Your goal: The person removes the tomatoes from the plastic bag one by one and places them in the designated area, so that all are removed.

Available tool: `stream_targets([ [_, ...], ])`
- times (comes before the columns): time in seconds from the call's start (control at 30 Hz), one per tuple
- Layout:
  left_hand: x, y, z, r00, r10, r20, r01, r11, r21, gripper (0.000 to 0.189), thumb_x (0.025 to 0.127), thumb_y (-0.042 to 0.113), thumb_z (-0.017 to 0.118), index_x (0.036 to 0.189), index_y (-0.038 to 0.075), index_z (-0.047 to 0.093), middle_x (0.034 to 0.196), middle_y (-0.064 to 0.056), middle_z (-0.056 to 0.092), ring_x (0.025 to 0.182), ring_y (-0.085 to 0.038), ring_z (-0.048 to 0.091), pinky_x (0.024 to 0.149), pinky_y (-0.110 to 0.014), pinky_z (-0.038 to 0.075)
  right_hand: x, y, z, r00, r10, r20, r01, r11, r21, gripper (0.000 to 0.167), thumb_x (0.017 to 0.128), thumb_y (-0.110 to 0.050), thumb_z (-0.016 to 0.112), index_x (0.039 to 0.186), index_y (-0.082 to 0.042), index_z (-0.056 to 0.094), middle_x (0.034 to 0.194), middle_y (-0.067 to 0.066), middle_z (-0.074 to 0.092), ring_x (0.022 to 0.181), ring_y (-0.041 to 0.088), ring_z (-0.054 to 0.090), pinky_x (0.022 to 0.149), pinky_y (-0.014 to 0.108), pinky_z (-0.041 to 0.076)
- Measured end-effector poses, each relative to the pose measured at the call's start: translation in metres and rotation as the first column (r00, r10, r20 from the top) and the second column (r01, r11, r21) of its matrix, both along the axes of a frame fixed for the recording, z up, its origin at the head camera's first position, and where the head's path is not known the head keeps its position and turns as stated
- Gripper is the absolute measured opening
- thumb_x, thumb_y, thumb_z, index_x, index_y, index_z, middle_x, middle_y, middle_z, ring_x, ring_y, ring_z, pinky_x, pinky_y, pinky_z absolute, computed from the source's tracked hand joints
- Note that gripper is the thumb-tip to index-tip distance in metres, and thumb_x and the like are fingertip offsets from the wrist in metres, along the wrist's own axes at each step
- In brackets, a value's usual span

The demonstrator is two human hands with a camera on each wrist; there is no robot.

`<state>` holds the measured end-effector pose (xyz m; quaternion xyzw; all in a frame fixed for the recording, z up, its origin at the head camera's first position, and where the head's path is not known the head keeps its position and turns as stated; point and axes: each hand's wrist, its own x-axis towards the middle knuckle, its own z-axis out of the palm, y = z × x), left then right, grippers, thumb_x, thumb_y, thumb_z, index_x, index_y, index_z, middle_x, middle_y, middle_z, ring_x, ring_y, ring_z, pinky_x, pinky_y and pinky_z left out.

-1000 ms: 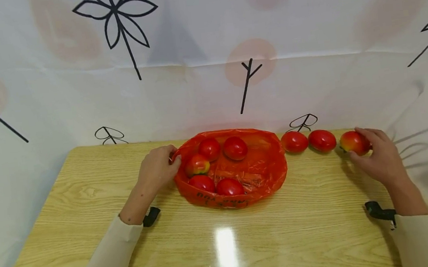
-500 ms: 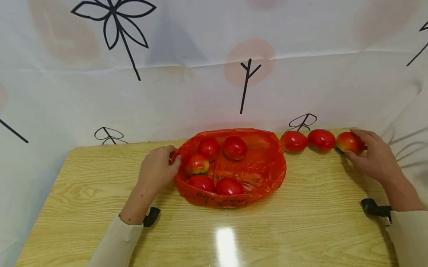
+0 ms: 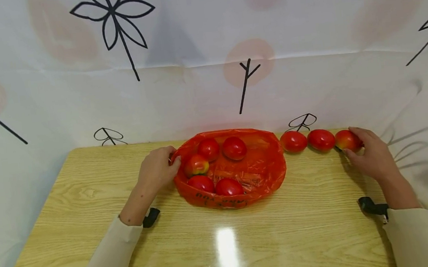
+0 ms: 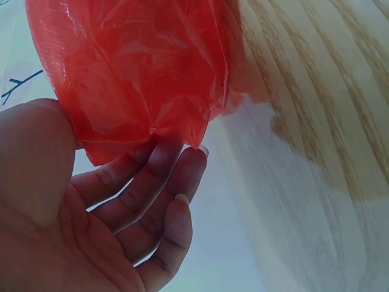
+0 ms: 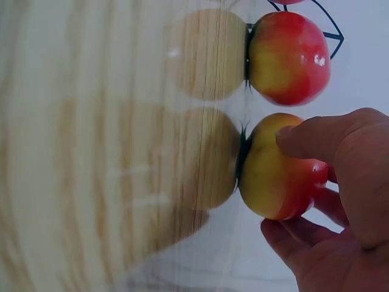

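Observation:
A red plastic bag (image 3: 267,165) lies with its mouth spread wide at the back middle of the table, several red tomatoes (image 3: 209,149) inside. At its left rim, my left hand (image 3: 157,168) pinches the plastic; in the left wrist view the other fingers (image 4: 130,207) curve beneath the bag (image 4: 140,79). My right hand (image 3: 376,159) holds a red-yellow tomato (image 3: 345,139) at the right end of a row. Thumb and fingers span that tomato (image 5: 276,182) in the right wrist view, its green calyx facing the table. Two more tomatoes, the middle one (image 3: 321,140) and the left one (image 3: 293,141), complete the row.
Bag and row stand along the back edge of the wooden table (image 3: 289,235). Right behind rises a white cloth (image 3: 201,95) printed with plants, which also hangs at both sides. A bright light reflection shows on the tabletop.
My right hand has slid its tomato a little left, up close to the middle tomato of the row. The left hand keeps its place at the bag's rim.

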<state>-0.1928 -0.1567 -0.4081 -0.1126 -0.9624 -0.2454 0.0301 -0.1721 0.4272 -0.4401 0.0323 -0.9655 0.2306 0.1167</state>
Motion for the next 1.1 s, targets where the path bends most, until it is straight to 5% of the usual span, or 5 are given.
stream_targets([
  [0.57,0.0,0.0,0.0,1.0,0.005,0.012,-0.005,1.0,-0.008,0.017,0.1,0.02,0.067,0.106,0.005,0.072,0.077,-0.005,0.061,0.066,-0.023,0.054,0.054,-0.032,0.044,0.002,-0.001,0.009,1.0,-0.007,0.03,0.007,1.0,-0.002,0.068,0.096,-0.009,0.07,0.154,0.009,0.04,0.151,0.043,0.036,0.133,0.065,0.036,0.103,0.083,0.033],
  [1.1,0.0,0.0,0.001,1.0,0.003,0.01,-0.003,1.0,-0.009,0.017,0.101,0.021,0.067,0.106,0.005,0.071,0.077,-0.005,0.062,0.065,-0.022,0.054,0.055,-0.032,0.044,0.008,-0.027,0.032,0.997,0.011,-0.071,-0.013,1.0,-0.022,0.061,0.094,-0.005,0.072,0.15,0.004,0.048,0.152,0.036,0.039,0.139,0.058,0.035,0.108,0.08,0.031],
])
